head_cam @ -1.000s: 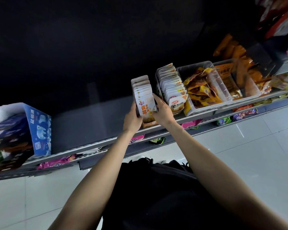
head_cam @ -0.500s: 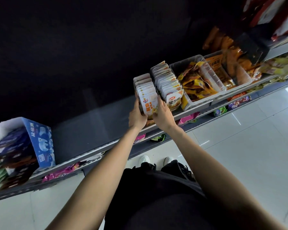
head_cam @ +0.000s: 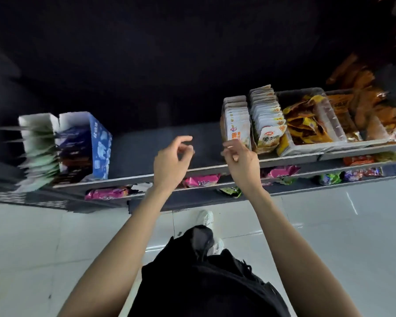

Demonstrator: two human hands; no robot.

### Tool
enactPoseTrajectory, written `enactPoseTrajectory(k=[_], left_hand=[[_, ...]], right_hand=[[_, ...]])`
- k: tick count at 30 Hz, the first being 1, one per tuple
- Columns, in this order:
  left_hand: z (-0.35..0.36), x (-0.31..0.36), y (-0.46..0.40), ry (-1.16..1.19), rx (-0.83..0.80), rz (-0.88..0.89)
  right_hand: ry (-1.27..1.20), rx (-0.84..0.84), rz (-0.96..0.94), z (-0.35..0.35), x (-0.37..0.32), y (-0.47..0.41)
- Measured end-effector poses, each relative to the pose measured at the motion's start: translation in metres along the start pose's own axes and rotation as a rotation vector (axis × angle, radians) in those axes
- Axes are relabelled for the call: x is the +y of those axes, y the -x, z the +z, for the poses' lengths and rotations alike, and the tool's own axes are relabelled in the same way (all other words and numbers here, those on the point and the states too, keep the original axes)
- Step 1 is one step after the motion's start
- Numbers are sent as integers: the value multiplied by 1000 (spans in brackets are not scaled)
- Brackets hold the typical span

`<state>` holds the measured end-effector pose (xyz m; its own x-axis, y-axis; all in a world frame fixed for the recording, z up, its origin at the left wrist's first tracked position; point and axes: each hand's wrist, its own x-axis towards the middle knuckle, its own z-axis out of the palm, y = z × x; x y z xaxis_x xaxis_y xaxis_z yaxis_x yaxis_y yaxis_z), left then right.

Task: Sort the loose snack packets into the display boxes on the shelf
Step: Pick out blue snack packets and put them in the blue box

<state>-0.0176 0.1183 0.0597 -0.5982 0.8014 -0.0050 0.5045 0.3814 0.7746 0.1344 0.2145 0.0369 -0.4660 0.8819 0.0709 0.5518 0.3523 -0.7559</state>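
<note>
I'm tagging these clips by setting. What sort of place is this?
Most likely a small shop's snack aisle: a long shelf carries display boxes of upright white packets, a clear bin of orange packets, and more wrapped snacks on the lower shelf.

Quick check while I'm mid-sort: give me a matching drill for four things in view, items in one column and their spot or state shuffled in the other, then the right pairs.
Items:
1. blue box
2. left hand
3. clear tub
4. pink packet

Spot or state:
A. lower ledge, between the two arms
B. left end of the shelf
C. empty, fingers loosely curled
D. holds yellow-orange packets

Pairs: 1-B, 2-C, 3-D, 4-A
</note>
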Motion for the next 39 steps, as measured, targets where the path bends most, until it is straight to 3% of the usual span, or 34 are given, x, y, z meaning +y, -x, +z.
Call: enactPoseTrajectory(k=[4, 8, 10, 12, 17, 23, 27, 32, 39], left_hand=[[-61, -47, 44, -123, 378, 44], [-120, -117, 63, -214, 573, -139], [-149, -151, 66, -242, 533, -274], [-171, -180, 65, -353, 429, -285], [-202, -222, 43, -685, 203, -106], [-211, -240, 18, -732, 144, 148], [-209, -247, 13, -718, 135, 206], [-202, -242, 4, -765, 199, 248], [-155, -201, -16, -671, 166, 391]], right_hand=[[-117, -180, -30, 44, -36, 19], [-151, -356, -104, 96, -80, 32], [-170, -428, -110, 123, -104, 31], [-192, -478, -81, 154, -126, 25], [-149, -471, 54, 230, -176, -9], [193, -441, 146, 286, -199, -37], [233, -434, 184, 300, -204, -41], [85, -340, 192, 305, -203, -43], [30, -207, 171, 241, -152, -62]])
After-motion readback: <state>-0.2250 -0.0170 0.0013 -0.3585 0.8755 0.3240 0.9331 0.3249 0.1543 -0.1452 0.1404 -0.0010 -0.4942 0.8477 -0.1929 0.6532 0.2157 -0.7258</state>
